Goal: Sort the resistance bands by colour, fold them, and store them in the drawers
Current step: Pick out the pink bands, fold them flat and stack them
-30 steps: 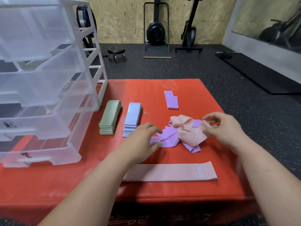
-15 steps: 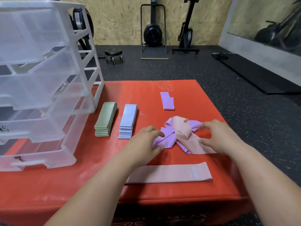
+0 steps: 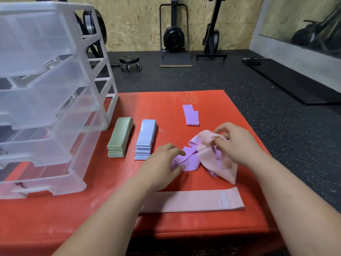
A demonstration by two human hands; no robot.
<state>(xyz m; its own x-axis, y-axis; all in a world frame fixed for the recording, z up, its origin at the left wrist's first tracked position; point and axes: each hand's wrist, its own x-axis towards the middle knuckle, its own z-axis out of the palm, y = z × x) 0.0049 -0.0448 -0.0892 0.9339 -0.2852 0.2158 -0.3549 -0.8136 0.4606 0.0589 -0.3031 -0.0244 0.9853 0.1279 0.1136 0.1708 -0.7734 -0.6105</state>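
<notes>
Mat [image 3: 166,100] mid-right: L hand [image 3: 162,163] grips purple band [image 3: 188,161], R hand [image 3: 238,143] pink band [image 3: 208,143].

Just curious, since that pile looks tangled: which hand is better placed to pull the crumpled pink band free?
The right hand: its fingers pinch the crumpled pink band, which lies on top. The left hand holds the purple band beneath it, so it is better placed to steady that.
</notes>
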